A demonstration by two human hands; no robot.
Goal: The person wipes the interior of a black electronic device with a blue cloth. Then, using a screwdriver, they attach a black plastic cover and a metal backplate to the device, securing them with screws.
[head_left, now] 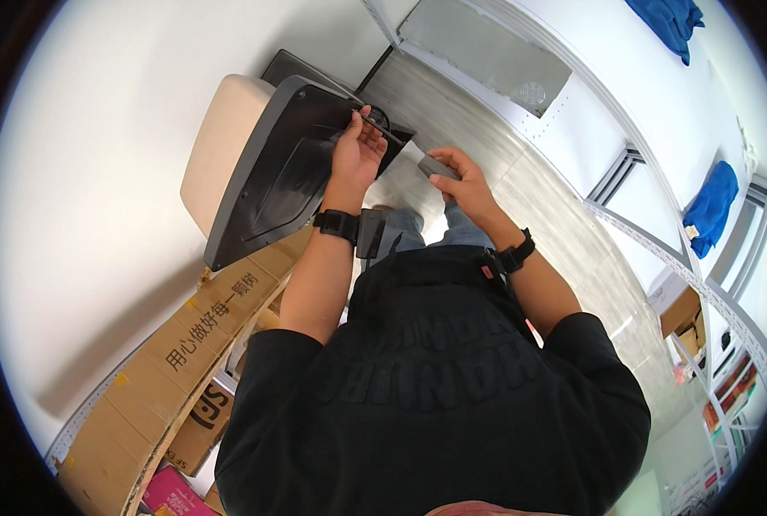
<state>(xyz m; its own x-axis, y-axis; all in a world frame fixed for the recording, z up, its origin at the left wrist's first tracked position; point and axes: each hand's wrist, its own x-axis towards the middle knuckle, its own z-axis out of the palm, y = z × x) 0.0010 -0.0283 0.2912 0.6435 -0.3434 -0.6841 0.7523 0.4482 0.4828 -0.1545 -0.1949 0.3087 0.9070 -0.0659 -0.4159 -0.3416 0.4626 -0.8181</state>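
Note:
A large piece with a black plastic shell [284, 159] and a beige padded side [225, 146], like part of a chair, stands tilted against the white wall. My left hand [359, 150] is at its upper right edge, palm turned up and fingers curled. Thumb and fingertips close on a thin dark rod [388, 132] running along there. To the right, apart from the shell, my right hand [462, 179] grips a small grey flat block [437, 168] between thumb and fingers. What this block is does not show clearly.
Brown cardboard [185, 344] lines the lower left, with a brown carton [201, 430] and a pink box [175, 492] beside it. White metal shelving [637, 228] runs along the right, with blue cloth bundles [712, 206]. Grey tiled floor [538, 202] lies between.

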